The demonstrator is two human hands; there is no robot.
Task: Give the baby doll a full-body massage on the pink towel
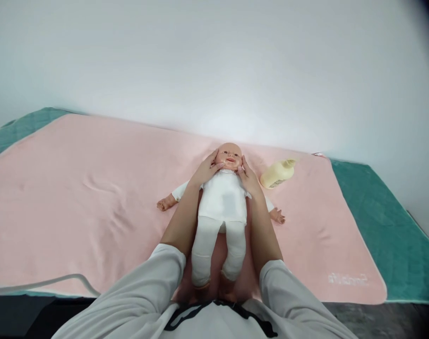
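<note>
A baby doll [223, 200] lies on its back on a pink mat, its head towards the wall and its feet towards me. It has a bald head and a white cloth body with a pale grey patch on the chest. My left hand [207, 168] cups one cheek, with the thumb near the doll's mouth and chin. The opposite cheek is held by my right hand [248, 175], thumb at the jaw. Between them the two hands grip the head. Both of the doll's arms stick out sideways past my forearms.
Right of the doll, a pale yellow pump bottle [276, 175] lies on its side. The pink mat [76, 188] covers a green sheet [387, 226] that shows at both ends. A white wall [200, 61] rises behind. At the front left edge runs a grey tube or cable [66, 278].
</note>
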